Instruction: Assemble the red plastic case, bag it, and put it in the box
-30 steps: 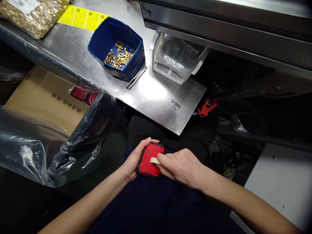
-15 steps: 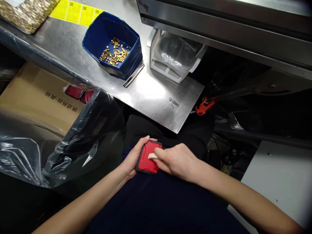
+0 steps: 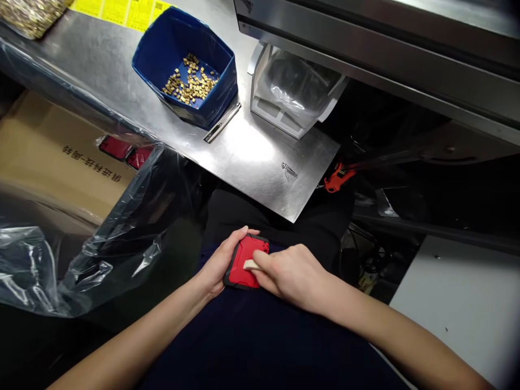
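Just above the dark clothing (image 3: 252, 333), the red-and-black case (image 3: 242, 250) sits red panel up, the left hand (image 3: 217, 265) gripping its edge, while the right hand (image 3: 290, 273) pinches a pale strip (image 3: 250, 265) over that panel; touching or not, can't tell. Work on this one looks under way, not finished, and how much remains isn't clear. Farther out, brass pieces (image 3: 193, 85) lie in the blue bin (image 3: 221, 92) on the metal table (image 3: 260, 181); off left, two red pieces (image 3: 116, 147) rest by the cardboard (image 3: 44, 130), done or waiting, no telling.
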Available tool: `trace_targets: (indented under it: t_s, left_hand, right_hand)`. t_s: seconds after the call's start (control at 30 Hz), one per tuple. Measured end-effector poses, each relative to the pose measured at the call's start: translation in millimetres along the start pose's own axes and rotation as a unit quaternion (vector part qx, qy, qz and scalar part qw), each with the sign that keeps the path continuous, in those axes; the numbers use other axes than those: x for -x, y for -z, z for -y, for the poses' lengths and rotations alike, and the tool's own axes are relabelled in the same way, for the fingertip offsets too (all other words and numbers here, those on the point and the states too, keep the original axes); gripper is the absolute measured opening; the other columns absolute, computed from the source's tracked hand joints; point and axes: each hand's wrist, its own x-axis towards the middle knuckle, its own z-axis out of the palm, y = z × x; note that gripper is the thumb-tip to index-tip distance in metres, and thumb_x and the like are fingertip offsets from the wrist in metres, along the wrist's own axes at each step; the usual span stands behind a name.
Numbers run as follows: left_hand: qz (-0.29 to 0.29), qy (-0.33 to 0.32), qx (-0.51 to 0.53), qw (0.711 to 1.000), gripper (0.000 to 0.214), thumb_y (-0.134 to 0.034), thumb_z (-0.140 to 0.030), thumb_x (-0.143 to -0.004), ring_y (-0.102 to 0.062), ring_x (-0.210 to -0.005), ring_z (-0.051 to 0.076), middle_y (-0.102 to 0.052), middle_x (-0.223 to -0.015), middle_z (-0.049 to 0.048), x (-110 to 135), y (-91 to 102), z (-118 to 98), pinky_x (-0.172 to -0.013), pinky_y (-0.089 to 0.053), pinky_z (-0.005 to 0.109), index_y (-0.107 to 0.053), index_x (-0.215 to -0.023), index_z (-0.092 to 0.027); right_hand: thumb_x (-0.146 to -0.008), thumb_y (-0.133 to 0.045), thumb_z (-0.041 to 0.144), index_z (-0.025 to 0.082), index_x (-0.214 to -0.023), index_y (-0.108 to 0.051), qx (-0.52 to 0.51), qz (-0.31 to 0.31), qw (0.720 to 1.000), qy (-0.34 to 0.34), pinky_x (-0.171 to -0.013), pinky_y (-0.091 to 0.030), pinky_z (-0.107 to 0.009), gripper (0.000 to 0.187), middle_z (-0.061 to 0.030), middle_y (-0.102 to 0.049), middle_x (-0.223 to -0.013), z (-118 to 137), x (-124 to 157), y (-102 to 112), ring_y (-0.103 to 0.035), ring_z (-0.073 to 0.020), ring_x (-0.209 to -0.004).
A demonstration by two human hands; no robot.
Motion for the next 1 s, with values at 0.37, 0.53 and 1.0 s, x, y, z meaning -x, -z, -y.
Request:
trace_targets:
  t_s: [0.37, 0.53, 1.0]
  left_hand:
    - [0.008, 0.012, 0.010, 1.000, 0.045, -0.065, -0.056, -0.093, -0.073, -0.074, 0.023, -0.078, -0.100, 0.0125, -3.5, 4.5, 0.6, -0.064, -0.060, 0.029, -0.071, -0.117, -0.018]
    - [0.006, -0.004, -0.011, 1.000, 0.047, -0.068, -0.056, -0.091, -0.073, -0.075, 0.023, -0.078, -0.100, 0.0127, -3.5, 4.6, 0.8, -0.064, -0.060, 0.029, -0.072, -0.117, -0.017]
    - [-0.007, 0.009, 0.007, 1.000, 0.043, -0.067, -0.054, -0.092, -0.071, -0.070, 0.021, -0.078, -0.097, 0.0107, -2.3, 0.7, -0.7, -0.061, -0.060, 0.028, -0.071, -0.116, -0.018]
  right_hand:
    - [-0.108, -0.043, 0.044, 0.024, -0.105, -0.062, -0.011, 0.018, 0.998, -0.051, -0.055, -0.016, -0.031, 0.027, -0.0015, -0.076, -0.079, -0.4, -1.1, 1.8, -0.067, -0.0166, -0.061]
    - [-0.108, -0.044, 0.042, 0.025, -0.104, -0.062, -0.019, 0.027, 0.999, -0.041, -0.055, -0.016, -0.031, 0.026, -0.0011, -0.077, -0.081, 1.9, -0.8, 4.1, -0.069, -0.0170, -0.064]
    - [-0.109, -0.041, 0.044, 0.024, -0.105, -0.063, -0.013, 0.025, 0.998, -0.062, -0.056, -0.016, -0.032, 0.030, -0.0024, -0.078, -0.083, 3.6, -6.8, 7.0, -0.071, -0.0188, -0.067]
